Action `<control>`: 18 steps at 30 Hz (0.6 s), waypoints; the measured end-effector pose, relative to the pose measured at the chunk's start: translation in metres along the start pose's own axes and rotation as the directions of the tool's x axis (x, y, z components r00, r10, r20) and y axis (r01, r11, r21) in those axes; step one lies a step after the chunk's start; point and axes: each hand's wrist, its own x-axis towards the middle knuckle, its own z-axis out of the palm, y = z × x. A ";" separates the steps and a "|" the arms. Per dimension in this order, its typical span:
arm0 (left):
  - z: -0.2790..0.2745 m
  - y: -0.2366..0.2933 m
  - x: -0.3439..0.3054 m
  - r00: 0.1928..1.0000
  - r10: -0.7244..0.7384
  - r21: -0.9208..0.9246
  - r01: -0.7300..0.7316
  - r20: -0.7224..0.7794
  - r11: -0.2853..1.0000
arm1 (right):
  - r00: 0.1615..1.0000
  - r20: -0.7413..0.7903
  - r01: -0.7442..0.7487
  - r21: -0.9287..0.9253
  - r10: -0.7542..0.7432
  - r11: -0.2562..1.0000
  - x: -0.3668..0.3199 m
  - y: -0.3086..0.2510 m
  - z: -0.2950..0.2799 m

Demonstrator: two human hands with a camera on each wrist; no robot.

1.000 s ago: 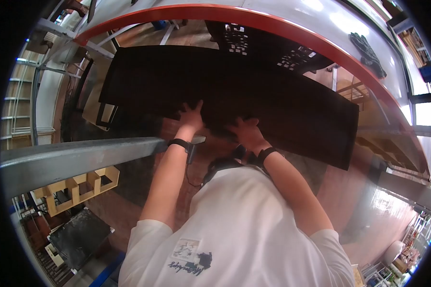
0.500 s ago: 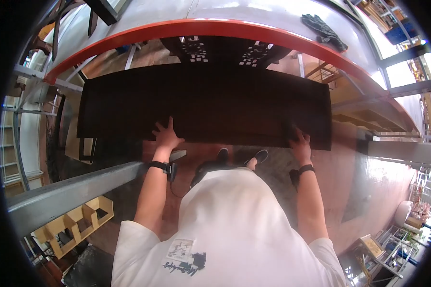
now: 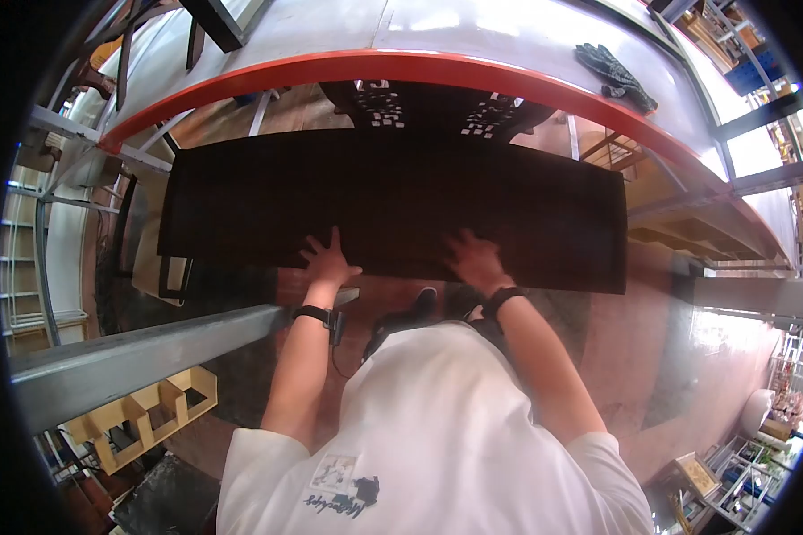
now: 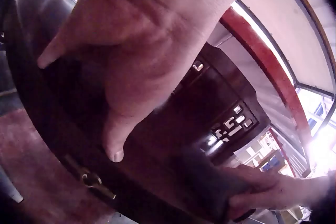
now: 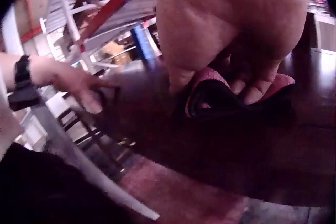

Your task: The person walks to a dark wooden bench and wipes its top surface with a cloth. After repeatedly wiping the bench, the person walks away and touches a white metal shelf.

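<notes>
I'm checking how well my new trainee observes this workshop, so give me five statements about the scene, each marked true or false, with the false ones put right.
1. The right hand grips a pink-and-black pad. True.
2. The left hand also grips something. False: its fingers are spread on the dark panel, holding nothing.
3. The glove lies on the dark panel. False: it lies on the red-edged table beyond.
4. A brass-coloured fitting shows by an edge of the dark panel. True.
5. The person's white shirt has short sleeves. True.
</notes>
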 end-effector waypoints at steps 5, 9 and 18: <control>0.002 -0.001 0.000 1.000 0.001 -0.024 -0.001 -0.003 1.000 | 0.974 0.020 0.225 0.011 -0.226 0.974 0.016 -0.069 0.012; 0.015 -0.005 0.013 0.996 -0.038 0.000 0.038 -0.080 0.999 | 0.968 -0.072 0.240 -0.022 -0.241 0.970 0.025 -0.026 0.035; -0.011 0.003 0.012 0.994 -0.109 -0.045 0.110 0.019 0.993 | 0.673 -0.118 -0.618 0.452 0.730 0.643 -0.061 0.183 0.001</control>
